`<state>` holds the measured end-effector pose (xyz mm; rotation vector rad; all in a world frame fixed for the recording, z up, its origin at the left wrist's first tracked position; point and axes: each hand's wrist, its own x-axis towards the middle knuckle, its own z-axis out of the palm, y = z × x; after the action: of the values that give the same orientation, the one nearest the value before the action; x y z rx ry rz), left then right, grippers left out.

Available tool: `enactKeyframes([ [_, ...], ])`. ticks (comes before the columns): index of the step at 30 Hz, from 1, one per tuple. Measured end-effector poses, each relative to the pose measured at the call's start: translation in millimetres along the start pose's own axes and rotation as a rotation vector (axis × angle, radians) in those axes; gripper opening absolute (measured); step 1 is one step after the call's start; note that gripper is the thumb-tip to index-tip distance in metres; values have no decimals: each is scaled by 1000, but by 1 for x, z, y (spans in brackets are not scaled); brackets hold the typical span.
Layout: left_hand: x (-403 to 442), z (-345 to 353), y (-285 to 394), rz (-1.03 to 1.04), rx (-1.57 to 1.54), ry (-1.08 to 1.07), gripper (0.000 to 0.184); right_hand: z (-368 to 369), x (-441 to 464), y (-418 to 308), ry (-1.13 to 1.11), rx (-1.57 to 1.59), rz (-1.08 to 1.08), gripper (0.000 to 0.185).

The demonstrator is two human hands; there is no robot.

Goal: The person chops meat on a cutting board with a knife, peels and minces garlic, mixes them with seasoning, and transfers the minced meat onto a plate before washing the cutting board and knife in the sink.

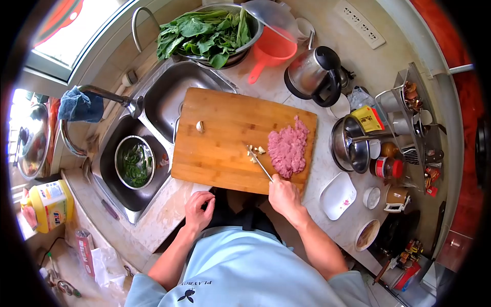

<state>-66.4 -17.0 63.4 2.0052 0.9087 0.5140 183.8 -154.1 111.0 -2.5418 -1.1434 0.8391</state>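
Note:
My right hand [285,196] grips a knife [263,168] whose blade appears edge-on over the wooden cutting board [215,148]. Small pieces of chopped garlic [261,150] lie by the blade tip. Just right of the blade is a heap of pink minced meat [289,147]. A garlic clove [200,126] rests alone on the board's upper left. Below the board's near edge, in front of my body, my left hand [198,210] has its fingers loosely curled, with nothing visible in them.
Left of the board is a double sink [166,94] holding a bowl of greens [135,162]. Leafy vegetables [207,36] fill a basin behind, near a red strainer [273,48] and an electric kettle [314,74]. A white dish [338,196] and pots [343,143] stand right.

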Motion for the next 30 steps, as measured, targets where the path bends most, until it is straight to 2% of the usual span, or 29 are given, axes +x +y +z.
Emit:
enactKeyframes([
  [10, 4, 3, -6, -33, -38, -33, 6, -7, -1, -8, 36, 78, 185, 25],
  [20, 15, 7, 3, -44, -39, -74, 6, 13, -2, -11, 4, 152, 137, 24],
  [23, 14, 8, 6, -64, -25, -78, 6, -4, -7, -24, -14, 236, 180, 24],
  [26, 14, 15, -1, 38, 32, -93, 6, 31, 1, 2, -8, 236, 96, 24],
  [27, 16, 16, 2, 50, 50, -91, 10, 29, 0, 8, 44, 274, 104, 28],
  [30, 37, 23, 7, 253, 276, -97, 12, 13, -3, 36, 142, 420, 179, 32],
])
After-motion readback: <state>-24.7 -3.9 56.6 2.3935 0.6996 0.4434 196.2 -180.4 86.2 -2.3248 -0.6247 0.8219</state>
